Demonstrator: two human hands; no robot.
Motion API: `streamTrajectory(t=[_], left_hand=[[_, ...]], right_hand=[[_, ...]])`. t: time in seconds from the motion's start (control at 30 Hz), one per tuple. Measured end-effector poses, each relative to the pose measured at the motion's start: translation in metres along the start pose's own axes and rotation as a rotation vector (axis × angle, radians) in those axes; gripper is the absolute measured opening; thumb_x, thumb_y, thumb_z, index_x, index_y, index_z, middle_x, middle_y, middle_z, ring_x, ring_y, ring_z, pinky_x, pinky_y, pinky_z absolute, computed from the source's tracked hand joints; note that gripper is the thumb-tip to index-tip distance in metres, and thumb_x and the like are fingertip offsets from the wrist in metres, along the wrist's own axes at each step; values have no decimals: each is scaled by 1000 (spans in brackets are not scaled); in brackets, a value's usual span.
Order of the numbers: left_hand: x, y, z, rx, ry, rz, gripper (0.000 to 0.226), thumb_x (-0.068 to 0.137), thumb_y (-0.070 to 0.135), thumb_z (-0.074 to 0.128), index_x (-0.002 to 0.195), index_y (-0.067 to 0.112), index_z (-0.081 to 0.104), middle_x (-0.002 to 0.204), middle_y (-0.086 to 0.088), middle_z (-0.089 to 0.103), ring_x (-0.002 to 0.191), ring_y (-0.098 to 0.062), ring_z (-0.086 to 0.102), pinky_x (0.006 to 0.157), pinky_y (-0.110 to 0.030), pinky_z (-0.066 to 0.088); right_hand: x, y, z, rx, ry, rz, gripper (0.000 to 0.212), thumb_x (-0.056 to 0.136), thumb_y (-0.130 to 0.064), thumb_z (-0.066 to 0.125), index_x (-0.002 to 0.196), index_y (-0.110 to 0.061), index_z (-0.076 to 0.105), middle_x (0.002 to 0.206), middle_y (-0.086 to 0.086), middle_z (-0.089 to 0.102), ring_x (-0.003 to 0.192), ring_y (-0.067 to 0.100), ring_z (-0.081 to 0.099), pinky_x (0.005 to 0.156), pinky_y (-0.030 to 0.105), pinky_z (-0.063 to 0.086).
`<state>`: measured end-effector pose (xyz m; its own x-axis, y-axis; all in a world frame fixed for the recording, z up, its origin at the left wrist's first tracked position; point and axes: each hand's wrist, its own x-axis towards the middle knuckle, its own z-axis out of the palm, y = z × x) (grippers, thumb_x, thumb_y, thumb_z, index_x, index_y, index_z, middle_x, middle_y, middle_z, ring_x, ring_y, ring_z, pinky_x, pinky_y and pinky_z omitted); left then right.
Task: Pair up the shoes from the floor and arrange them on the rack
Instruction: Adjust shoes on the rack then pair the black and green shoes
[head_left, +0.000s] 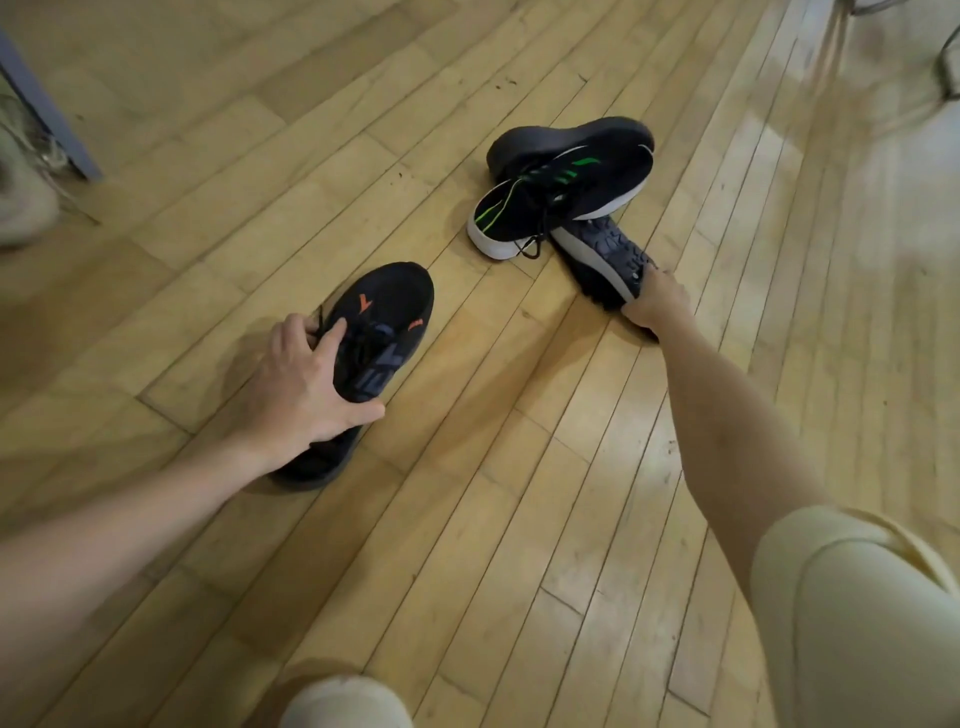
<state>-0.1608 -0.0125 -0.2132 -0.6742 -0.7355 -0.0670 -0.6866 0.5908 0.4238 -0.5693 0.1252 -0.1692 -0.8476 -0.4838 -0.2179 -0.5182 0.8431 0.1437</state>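
Four shoes (382, 332), two hands (298, 387).

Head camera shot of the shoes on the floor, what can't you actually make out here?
- Shoe rack: not in the head view.
- Shoe in the right hand: it lies sole-up and partly under the green-striped shoe, so its markings are hidden.
- Another dark shoe: behind the green-striped one, only its sole shows.
- Orange-marked shoe: the left hand covers its heel.
- Pale object: cut off by the left edge, blurred.

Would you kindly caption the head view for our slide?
Left hand grips an orange-marked black shoe; right hand grips an overturned shoe under two green-striped shoes.
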Motion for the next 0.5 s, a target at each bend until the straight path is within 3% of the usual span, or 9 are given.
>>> streamTrajectory(t=[0.1,0.2,0.3,0.37,0.43,0.5], left_hand=[[-2,1,0,-18,10,-1,100,54,51,83,137,5,48,116,-20,43,107,-37,43,80,-47,45],[-3,1,-2,-13,29,9,99,54,50,84,135,4,49,114,-21,44,104,-39,44,81,-47,43],[-5,1,-3,11,31,30,99,57,51,83,136,4,48,113,-22,44,101,-38,43,82,-47,43],[-4,2,-4,22,5,37,100,59,52,82,138,4,45,116,-22,42,103,-38,42,84,-47,43],[-1,3,-9,31,-50,15,102,60,55,80,140,5,40,121,-22,41,108,-37,41,87,-45,42],[2,6,-14,21,-67,-30,99,62,60,77,140,9,40,126,-21,40,113,-36,41,90,-44,41]], right_hand=[[-23,-5,-7,73,-8,-3,48,83,-32,65,122,-8,50,113,16,56,97,34,57,73,39,49],[-58,-17,-9,134,33,-45,32,86,-27,56,110,-7,56,94,11,58,78,28,55,56,30,42],[-86,-17,-15,259,67,-98,22,86,-20,51,96,-2,57,79,11,54,69,26,50,58,31,38],[-102,-9,-22,521,-16,-148,29,81,-20,49,87,7,56,71,11,48,65,23,46,58,32,33],[-119,-6,-30,702,-156,-204,26,71,-24,47,72,2,53,64,8,43,60,20,43,57,30,31],[-133,-10,-30,782,-292,-252,25,64,-23,48,68,1,51,66,10,42,63,22,44,58,29,33]])
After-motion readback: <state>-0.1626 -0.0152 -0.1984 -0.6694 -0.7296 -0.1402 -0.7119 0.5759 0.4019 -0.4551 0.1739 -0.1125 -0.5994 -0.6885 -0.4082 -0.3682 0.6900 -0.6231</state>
